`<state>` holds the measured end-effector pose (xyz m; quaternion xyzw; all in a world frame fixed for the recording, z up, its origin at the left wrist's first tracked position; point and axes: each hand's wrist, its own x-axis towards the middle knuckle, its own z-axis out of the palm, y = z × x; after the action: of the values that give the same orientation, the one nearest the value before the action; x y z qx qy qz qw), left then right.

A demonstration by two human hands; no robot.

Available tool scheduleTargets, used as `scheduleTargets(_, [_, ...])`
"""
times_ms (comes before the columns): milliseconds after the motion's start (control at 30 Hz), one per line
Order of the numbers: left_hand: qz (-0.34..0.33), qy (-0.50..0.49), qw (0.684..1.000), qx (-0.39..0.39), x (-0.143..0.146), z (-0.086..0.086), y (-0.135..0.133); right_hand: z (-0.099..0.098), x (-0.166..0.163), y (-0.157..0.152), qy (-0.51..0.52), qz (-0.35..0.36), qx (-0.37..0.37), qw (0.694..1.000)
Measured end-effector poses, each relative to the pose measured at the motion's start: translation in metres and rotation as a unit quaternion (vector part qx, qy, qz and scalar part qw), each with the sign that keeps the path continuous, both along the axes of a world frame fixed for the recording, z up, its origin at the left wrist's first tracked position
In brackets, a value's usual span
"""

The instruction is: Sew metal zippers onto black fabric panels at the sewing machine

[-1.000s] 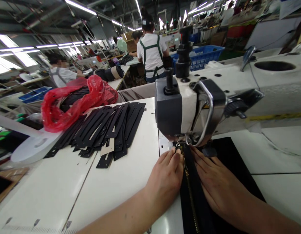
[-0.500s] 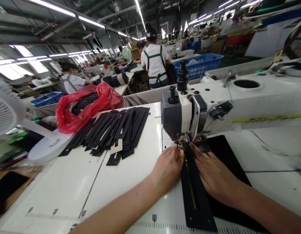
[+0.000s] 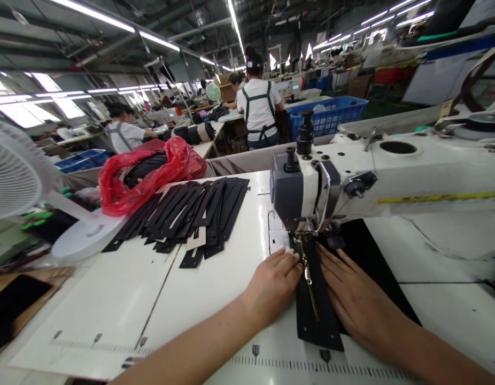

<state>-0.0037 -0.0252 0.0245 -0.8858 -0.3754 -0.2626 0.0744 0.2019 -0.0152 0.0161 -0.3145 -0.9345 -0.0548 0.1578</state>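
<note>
A black strip with a gold zipper lies on the white table and runs up under the presser foot of the sewing machine. My left hand lies flat on the table at the strip's left edge, fingers stretched out and together, tips touching the zipper. My right hand lies flat on black material at the strip's right side, fingers extended toward the needle. Neither hand grips anything.
A fanned pile of black slotted pieces lies left of the machine, with a red plastic bag behind it. A white fan stands at the far left. People work at tables behind, near a blue crate.
The zipper strip has fed away through the machine, so its near end now lies on the table between my hands. Both hands stayed flat beside it. The camera view pulled back.
</note>
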Motion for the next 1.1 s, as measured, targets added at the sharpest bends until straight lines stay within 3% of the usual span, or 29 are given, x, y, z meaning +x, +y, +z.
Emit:
scheduleTargets(233, [-0.001,0.000,1.000,0.002,-0.001,-0.002,0.014,-0.001,-0.002,0.015,0.023,0.009,-0.006,1.000])
scheduleTargets(533, [0.002,-0.016,0.997,-0.080,-0.002,-0.002,0.025,0.007,-0.006,0.028,0.082,0.010,-0.059,0.995])
scheduleTargets(733, [0.010,0.006,0.993,-0.118,-0.007,-0.002,0.020,0.011,-0.010,0.046,0.132,-0.038,-0.078,0.987])
scheduleTargets(900, [0.009,0.018,0.990,-0.136,-0.008,0.004,0.018,0.022,-0.015,0.054,0.105,0.019,-0.136,0.985])
scheduleTargets(1100, [0.022,-0.006,0.991,-0.128,-0.004,0.003,0.015,0.033,-0.023,0.046,0.078,-0.001,-0.130,0.988])
